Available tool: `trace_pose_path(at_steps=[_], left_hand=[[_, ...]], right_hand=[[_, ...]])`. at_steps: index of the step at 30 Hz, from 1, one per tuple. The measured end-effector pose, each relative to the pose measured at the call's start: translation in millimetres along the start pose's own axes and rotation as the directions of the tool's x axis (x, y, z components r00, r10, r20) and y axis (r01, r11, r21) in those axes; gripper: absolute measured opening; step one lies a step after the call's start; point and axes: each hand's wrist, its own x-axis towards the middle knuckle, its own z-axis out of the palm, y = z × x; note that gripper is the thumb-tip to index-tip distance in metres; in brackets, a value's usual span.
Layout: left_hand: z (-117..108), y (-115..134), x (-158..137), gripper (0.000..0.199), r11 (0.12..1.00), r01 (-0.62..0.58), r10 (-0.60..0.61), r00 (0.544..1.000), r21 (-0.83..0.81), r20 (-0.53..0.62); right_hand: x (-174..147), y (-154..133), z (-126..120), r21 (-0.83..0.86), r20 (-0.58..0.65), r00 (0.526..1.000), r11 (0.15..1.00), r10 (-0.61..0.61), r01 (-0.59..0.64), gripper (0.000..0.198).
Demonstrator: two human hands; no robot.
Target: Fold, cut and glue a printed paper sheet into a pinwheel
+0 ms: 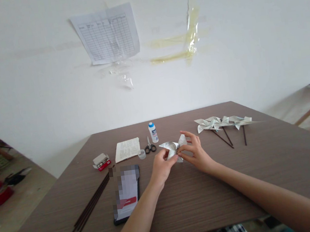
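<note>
A paper pinwheel [171,146] folded from printed paper is held between my two hands, above the middle of the table. My left hand [162,166] grips its lower left side, thumb pressed on the paper. From the right, my right hand [194,151] pinches near the pinwheel's centre with thumb and finger, its other fingers raised. Whether anything small sits in that pinch is hidden. Just beyond my hands stand a white glue bottle [153,134] with a blue cap and black-handled scissors [150,148].
Finished pinwheels on sticks [223,123] lie at the back right. To the left are a stack of printed paper [127,149], a small clear cup [142,155], a red-and-white box [102,162], dark sticks [93,200] and a phone [127,194]. The wall borders the table's [264,178] back.
</note>
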Motion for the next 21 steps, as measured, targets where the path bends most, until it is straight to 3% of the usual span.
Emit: trace_pose_path(at_steps=[9,14,17,19,21], left_hand=[[-2,-4,1,0.023,0.998,-0.033,0.033,0.999,0.053,-0.011],[-3,-7,2,0.031,0.998,-0.049,0.05,0.999,0.029,-0.015],[-3,-7,2,0.033,0.999,-0.049,0.049,0.999,0.017,-0.006],[-3,-6,2,0.033,0.999,-0.045,0.045,0.999,0.017,-0.004],[-3,-6,2,0.033,0.999,-0.039,0.039,0.999,0.021,-0.005]], right_hand=[[-3,-3,4,-0.019,-0.065,0.997,0.999,0.046,-0.048,0.012],[-6,4,11,0.119,-0.152,0.975,0.982,0.164,-0.147,0.067],[-4,7,15,0.291,-0.102,0.962,0.932,0.253,-0.215,0.102],[-2,6,15,0.377,-0.026,0.952,0.885,0.305,-0.273,0.109],[0,2,13,0.419,0.046,0.941,0.849,0.336,-0.324,0.099]])
